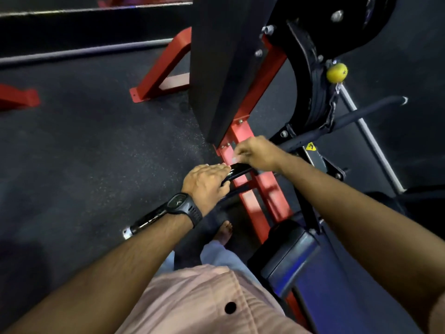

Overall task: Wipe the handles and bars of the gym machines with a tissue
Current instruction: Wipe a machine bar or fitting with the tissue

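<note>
A red steel foot (19,97) sits at the far left on the dark speckled rubber floor (84,153), with a grey metal rail (84,50) crossing above it and a red triangular frame base (166,68) further in. A glossy black handle bar (149,220) with a pale end cap slants up to the right, passing under the left wrist, which wears a black wristwatch (184,206). The left hand (206,183) lies over this bar with its fingers wrapped around it.

Just to the right, the right hand (258,154) has its fingers bunched and pointing down, pinching a white tissue (237,158) against the top of the same bar. Only a sliver of the tissue shows below the fingertips. The two hands are close but apart.

Beneath them runs a red steel frame beam (262,194), rising behind a tall black upright panel (224,68). Further right are a black padded seat (291,259), a black foam-covered grip bar (349,119) and a round yellow knob (337,72).
</note>
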